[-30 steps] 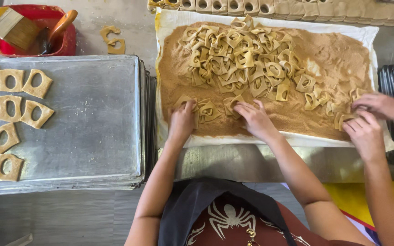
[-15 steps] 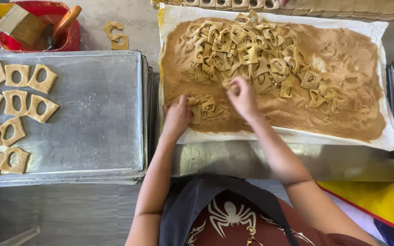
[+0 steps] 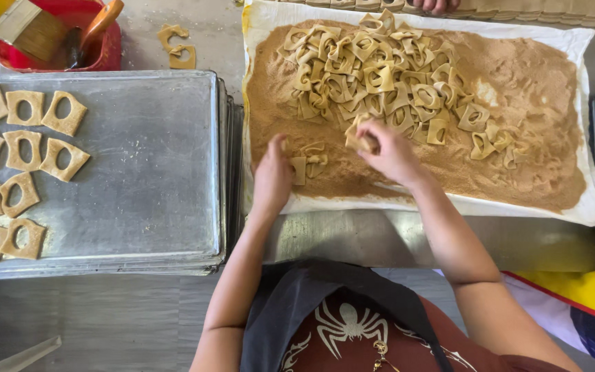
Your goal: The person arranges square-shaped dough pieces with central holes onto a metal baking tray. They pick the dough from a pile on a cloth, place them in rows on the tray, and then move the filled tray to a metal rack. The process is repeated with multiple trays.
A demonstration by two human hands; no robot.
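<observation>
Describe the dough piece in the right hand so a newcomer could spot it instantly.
Start at the white sheet spread with brown sugary crumb. Near its lower middle, the right hand pinches one pale dough piece. It alone is lifted in fingers; the heap lies loose behind.

Both forearms reached forward over the sheet (image 3: 573, 52); the left hand (image 3: 272, 178) lay flat, the right hand (image 3: 387, 148) pinched its fingers (image 3: 366, 141) closed.

The right hand (image 3: 387, 153) now pinches a dough piece (image 3: 361, 141) lifted off the crumb bed at centre frame. The left hand (image 3: 272, 178) sits lower left of it. Another person's hands are gone from the right edge.
</observation>
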